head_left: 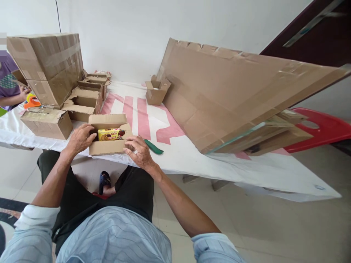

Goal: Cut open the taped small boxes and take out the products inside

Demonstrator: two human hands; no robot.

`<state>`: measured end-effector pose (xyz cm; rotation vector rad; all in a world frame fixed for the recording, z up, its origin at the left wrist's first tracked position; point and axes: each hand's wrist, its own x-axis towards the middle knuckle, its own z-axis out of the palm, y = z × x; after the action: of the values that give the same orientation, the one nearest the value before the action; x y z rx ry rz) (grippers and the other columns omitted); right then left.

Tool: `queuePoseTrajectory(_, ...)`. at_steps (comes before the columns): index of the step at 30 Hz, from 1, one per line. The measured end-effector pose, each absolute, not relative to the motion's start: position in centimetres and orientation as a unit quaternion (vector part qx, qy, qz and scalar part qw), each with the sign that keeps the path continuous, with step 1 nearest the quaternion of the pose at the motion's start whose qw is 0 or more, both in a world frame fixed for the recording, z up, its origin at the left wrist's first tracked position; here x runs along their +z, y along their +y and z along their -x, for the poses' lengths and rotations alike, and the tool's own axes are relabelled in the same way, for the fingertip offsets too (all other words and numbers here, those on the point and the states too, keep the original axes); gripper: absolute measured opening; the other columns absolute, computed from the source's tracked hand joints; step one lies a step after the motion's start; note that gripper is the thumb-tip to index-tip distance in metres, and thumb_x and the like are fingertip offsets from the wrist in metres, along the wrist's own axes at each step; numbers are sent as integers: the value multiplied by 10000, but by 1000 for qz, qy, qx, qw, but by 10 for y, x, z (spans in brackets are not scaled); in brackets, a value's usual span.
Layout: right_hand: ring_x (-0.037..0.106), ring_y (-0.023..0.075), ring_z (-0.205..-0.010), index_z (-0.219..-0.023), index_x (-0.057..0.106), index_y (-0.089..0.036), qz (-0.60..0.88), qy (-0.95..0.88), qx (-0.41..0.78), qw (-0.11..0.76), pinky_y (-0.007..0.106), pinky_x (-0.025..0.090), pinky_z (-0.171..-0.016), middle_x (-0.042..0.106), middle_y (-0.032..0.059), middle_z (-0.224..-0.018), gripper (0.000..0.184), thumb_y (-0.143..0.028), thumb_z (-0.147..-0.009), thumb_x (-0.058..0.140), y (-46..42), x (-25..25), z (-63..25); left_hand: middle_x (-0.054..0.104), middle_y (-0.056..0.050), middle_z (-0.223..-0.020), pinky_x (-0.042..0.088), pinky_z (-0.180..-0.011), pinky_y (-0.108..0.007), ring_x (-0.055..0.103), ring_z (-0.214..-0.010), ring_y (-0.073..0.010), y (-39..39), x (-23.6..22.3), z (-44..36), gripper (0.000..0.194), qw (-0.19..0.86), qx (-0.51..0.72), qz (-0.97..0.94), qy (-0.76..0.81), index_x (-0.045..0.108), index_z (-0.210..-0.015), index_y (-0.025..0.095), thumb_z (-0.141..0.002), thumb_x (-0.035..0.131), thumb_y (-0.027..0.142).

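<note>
An open cardboard box [106, 149] sits at the table's near edge in front of me, flaps spread. Inside lies a yellow printed packet [111, 134] with a red and brown picture. My left hand [81, 138] grips the box's left end, its thumb over the rim. At the right end, my right hand [139, 150] holds the box by its wall and flap, fingers bent. Just right of that hand a green curved tool [154, 147], perhaps a knife, rests on the white cloth.
Closed cartons [55, 62] are stacked at the left, behind a taped box [47, 122] and several open boxes [82, 104]. A small open box [156, 93] stands farther back. A large cardboard sheet [219, 87] leans on the right. Another person's hand [24, 93] shows far left near an orange object [31, 102].
</note>
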<state>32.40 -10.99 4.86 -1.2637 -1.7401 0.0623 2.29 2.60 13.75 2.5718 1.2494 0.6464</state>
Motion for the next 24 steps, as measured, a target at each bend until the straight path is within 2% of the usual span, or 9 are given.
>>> queuePoseTrajectory(6,718,319,-1067,-989,770,-276,551,-696,28,459,507,622,-1027,794,92,-1046,157,-385,-1082,708,-94,66,-322,732,-169,-1561,528,-1309,-582,632,-1525,-400,21,129,-29,392,57,185,-881,433,811,-1366,232,-1056,594,336)
queuePoseTrajectory(9,704,330,-1138,-1031,763,-272,599,-669,22,439,505,612,-1052,777,107,-1124,93,-365,-1037,770,-83,74,-320,754,-156,-1551,541,-1282,-588,636,-1534,-409,22,135,-30,388,44,165,-890,422,815,-1365,252,-1023,642,312)
queuePoseTrajectory(14,695,339,-1250,-1211,746,-259,668,-635,51,385,507,606,-1099,744,116,-1264,339,-404,-934,876,-65,87,-319,821,-156,-1429,557,-1238,-552,732,-1406,-386,26,134,-33,407,60,167,-901,397,822,-1377,233,-1014,648,292)
queuePoseTrajectory(18,691,332,-1292,-1236,732,-276,707,-631,79,311,490,617,-1078,711,96,-1345,410,-440,-902,903,-54,105,-316,799,-181,-1499,544,-1246,-566,721,-1423,-392,27,123,-30,428,83,202,-889,402,816,-1411,212,-1026,674,334)
queuePoseTrajectory(21,683,362,-1301,-1294,723,-244,731,-634,82,238,499,623,-1050,678,136,-1420,501,-465,-889,917,-48,122,-311,795,-186,-1505,534,-1244,-573,718,-1418,-398,27,120,-28,446,87,205,-887,405,811,-1428,212,-1017,708,350)
queuePoseTrajectory(24,683,386,-1313,-1355,716,-195,743,-641,77,174,512,621,-1054,648,188,-1495,516,-434,-928,879,-47,136,-303,803,-169,-1496,538,-1223,-551,728,-1398,-401,30,124,-28,472,82,185,-892,404,813,-1432,223,-979,765,346)
